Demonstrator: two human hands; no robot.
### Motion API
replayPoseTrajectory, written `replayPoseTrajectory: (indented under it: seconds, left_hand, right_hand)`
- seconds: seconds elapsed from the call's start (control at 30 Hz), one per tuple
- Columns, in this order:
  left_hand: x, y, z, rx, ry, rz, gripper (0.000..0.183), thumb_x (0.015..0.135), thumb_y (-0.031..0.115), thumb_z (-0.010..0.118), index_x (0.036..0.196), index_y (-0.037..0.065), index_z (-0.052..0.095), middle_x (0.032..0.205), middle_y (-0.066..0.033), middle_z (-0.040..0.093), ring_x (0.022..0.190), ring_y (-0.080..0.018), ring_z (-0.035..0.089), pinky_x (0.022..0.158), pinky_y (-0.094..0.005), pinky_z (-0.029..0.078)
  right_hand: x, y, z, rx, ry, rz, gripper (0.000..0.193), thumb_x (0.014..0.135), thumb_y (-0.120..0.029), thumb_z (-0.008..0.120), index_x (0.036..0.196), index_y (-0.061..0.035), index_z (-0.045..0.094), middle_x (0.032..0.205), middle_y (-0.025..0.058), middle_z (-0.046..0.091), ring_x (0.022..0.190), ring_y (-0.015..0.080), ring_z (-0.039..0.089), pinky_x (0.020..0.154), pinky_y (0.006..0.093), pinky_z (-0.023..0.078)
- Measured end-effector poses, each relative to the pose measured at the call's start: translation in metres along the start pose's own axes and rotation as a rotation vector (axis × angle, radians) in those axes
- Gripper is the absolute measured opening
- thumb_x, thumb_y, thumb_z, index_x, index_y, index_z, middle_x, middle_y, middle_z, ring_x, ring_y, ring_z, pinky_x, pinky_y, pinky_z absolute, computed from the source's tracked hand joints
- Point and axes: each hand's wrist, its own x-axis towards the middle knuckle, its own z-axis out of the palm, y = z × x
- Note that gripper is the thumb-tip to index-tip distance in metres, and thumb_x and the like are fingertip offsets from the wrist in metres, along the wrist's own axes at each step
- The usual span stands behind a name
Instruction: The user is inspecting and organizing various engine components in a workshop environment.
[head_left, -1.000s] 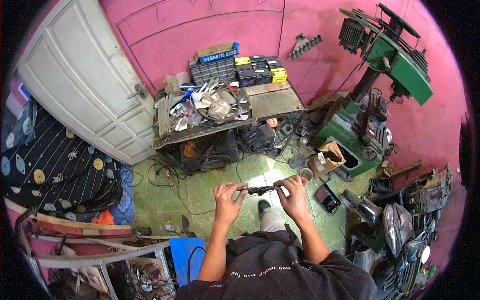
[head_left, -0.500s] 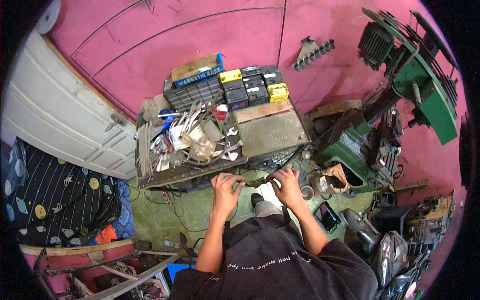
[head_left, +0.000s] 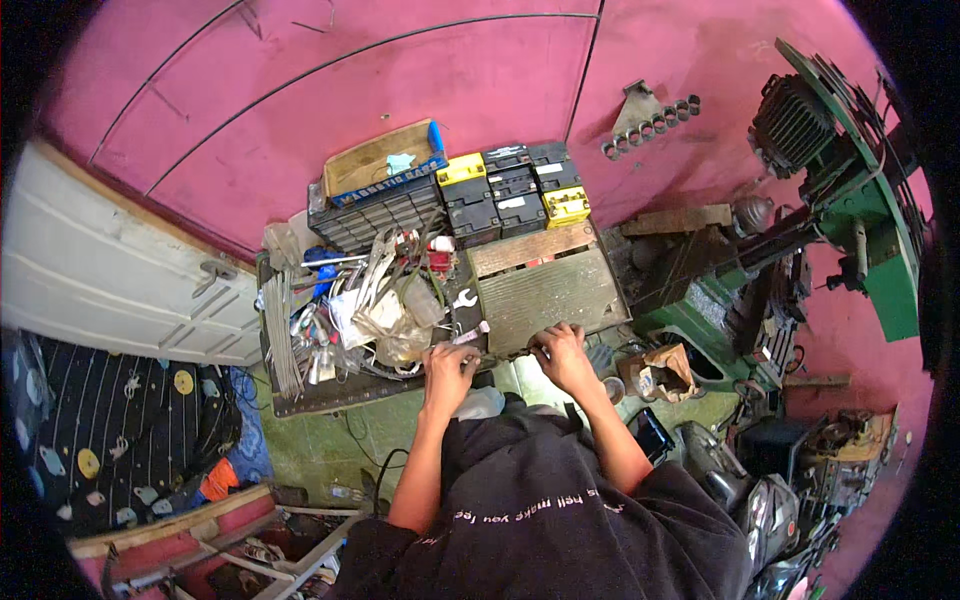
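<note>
I have one end of a dark, thin piece (head_left: 508, 355) pinched in the fingers of my left hand (head_left: 450, 370), and the other end pinched in the fingers of my right hand (head_left: 562, 355). The piece goes across the gap between my two hands, in front of my shirt (head_left: 550, 490) and by the near edge of the table (head_left: 330, 398). It is too small for me to tell just what it is. I think a soft, even pinch is best, so it does not slip or bend. Both hands should go the same way at the same time, or one end might pop out. My right hand is near the ribbed board (head_left: 545, 300), so I had better not bump my knuckles. On my left is a messy heap with a clear plastic bag (head_left: 405, 335), and a spanner (head_left: 464, 298) lies beside it. A little piece could get lost in there, so I think it is good to hold it away from the heap.
</note>
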Motion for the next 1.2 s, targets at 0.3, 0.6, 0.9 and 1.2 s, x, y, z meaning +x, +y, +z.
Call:
replayPoseTrajectory:
  seconds: [0.3,0.6,0.9,1.2]
  left_hand:
    - [0.053,-0.031,0.021,-0.018,-0.11,0.032,0.011,0.085,0.014,0.079,0.096,0.011,0.08,0.093,-0.0098,0.077,0.102,-0.0325,0.067,0.1,-0.0486,0.041]
    - [0.076,-0.034,0.042,0.138,-0.161,0.066,0.011,0.087,0.016,0.076,0.096,0.011,0.078,0.096,-0.0099,0.077,0.105,-0.0321,0.066,0.1,-0.0509,0.041]
    - [0.117,-0.032,0.051,0.241,-0.096,0.062,0.012,0.086,0.014,0.072,0.094,0.008,0.077,0.093,-0.0142,0.076,0.104,-0.0343,0.066,0.101,-0.0526,0.041]
    - [0.126,-0.04,0.073,0.303,0.138,0.06,0.016,0.083,0.01,0.07,0.096,0.008,0.079,0.098,-0.0141,0.076,0.111,-0.0332,0.063,0.107,-0.054,0.039]
  right_hand:
    - [0.032,0.022,0.017,-0.102,-0.176,0.088,0.01,0.086,-0.013,0.073,0.095,-0.0116,0.075,0.093,0.0096,0.075,0.105,0.0323,0.065,0.101,0.0524,0.04]
    - [0.07,0.054,0.041,-0.125,-0.317,0.066,0.013,0.088,-0.015,0.069,0.097,-0.0101,0.076,0.096,0.0144,0.075,0.109,0.0361,0.065,0.099,0.06,0.041]
    - [0.13,0.1,0.083,-0.149,-0.325,-0.038,0.022,0.091,-0.02,0.068,0.108,-0.0061,0.071,0.104,0.0214,0.074,0.114,0.0429,0.065,0.108,0.0711,0.036]
    - [0.152,0.108,0.066,-0.082,-0.192,-0.147,0.031,0.084,-0.011,0.068,0.114,-0.0034,0.071,0.111,0.0199,0.074,0.125,0.043,0.061,0.115,0.0741,0.033]
